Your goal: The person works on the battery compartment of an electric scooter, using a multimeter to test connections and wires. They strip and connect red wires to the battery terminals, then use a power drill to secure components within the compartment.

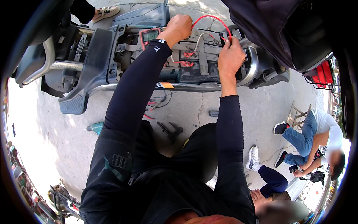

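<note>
Dark-sleeved forearms rise from six o'clock toward an opened scooter (93,56) at twelve. At one o'clock the right hand (230,56) pinches a red test lead (209,17) above the battery bay (194,65). Curled shut at twelve, the left hand (179,28) covers whatever it holds. Just beside it at eleven sits a red-cased multimeter (150,36). An orange-yellow rectangular label (167,85) marks the frame rail below.

Both arms in long dark sleeves, stretched forward from the lower edge. Left hand (179,27) furthest out, fingers curled into a loose fist, knuckles up. Right hand (231,56) just beside and slightly nearer the body, fingertips pinched together, wrist straight.
</note>
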Available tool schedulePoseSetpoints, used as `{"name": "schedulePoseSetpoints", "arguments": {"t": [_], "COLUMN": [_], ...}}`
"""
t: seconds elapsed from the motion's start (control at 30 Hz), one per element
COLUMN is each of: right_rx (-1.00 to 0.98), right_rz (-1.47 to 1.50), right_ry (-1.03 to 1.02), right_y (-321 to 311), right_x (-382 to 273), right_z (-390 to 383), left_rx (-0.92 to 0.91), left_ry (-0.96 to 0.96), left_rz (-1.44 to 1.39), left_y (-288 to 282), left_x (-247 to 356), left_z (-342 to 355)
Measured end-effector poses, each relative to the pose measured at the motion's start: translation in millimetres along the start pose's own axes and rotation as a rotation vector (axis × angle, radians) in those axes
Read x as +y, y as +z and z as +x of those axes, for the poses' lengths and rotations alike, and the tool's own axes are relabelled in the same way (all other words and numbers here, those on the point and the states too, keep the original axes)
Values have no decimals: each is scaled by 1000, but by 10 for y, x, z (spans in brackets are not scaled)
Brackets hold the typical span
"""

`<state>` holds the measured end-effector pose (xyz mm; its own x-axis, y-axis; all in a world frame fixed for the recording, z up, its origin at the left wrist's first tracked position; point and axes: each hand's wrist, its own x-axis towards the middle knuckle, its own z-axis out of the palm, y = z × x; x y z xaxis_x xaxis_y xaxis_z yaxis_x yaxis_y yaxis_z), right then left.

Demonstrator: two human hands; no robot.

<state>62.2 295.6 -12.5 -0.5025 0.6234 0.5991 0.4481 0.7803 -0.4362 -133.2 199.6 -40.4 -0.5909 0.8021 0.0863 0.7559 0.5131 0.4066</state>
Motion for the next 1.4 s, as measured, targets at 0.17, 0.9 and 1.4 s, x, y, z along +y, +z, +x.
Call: {"name": "schedulePoseSetpoints", "arguments": {"t": [0.17,0.9,1.4], "right_rx": [136,-368,-237], "right_rz": [45,1101,929], "right_ry": [-198,183,353], "right_y": [-280,81,251], "right_x": [-262,-1520,-1643], "right_z": [100,-704,-877], "left_rx": [67,712,665], "left_ry": [58,-289,-568], "left_rz": [-75,-803,-1396], "left_y": [-170,-914,-370], "left_x": [-24,-172,-36], "left_z": [-123,-1737,-1784]}}
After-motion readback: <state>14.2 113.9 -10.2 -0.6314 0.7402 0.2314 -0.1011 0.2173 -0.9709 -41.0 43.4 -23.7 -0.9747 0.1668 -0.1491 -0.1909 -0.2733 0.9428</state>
